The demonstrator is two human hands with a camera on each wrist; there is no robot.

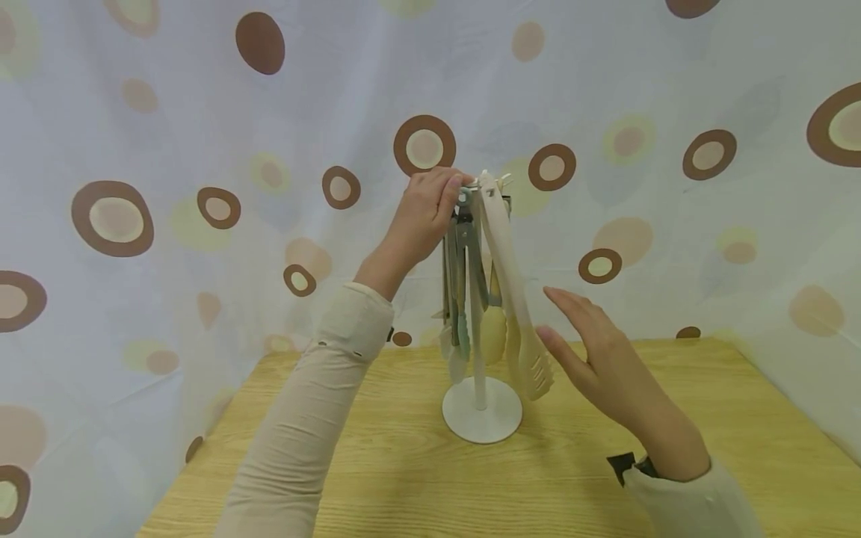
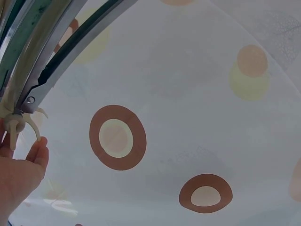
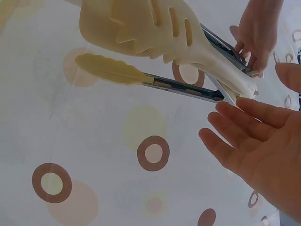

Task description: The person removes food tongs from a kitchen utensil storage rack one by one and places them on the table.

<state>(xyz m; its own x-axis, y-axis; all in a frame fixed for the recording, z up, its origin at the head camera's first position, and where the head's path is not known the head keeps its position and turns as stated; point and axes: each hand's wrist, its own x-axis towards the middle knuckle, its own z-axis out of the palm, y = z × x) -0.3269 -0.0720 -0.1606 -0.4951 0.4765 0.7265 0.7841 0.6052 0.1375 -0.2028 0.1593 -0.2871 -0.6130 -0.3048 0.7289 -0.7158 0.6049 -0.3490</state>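
A white utensil stand (image 1: pixel 482 430) with a round base stands upright on the table. My left hand (image 1: pixel 427 202) holds its top, fingertips at a curved hook (image 2: pixel 33 126) in the left wrist view. Cream plastic tongs (image 1: pixel 506 258) with a slotted, toothed head hang at the stand's right side. Behind them hang metal tongs with a yellow tip (image 3: pixel 110 69). Green-tipped tongs (image 1: pixel 463 336) hang on the left. My right hand (image 1: pixel 605 359) is beside the cream tongs' slotted head, its fingers extended and nothing in its grasp.
The stand is near the far side of a light wood table (image 1: pixel 403 478). Behind the table hangs a pale curtain (image 1: pixel 471 82) printed with brown rings and spots, and it also runs along both sides.
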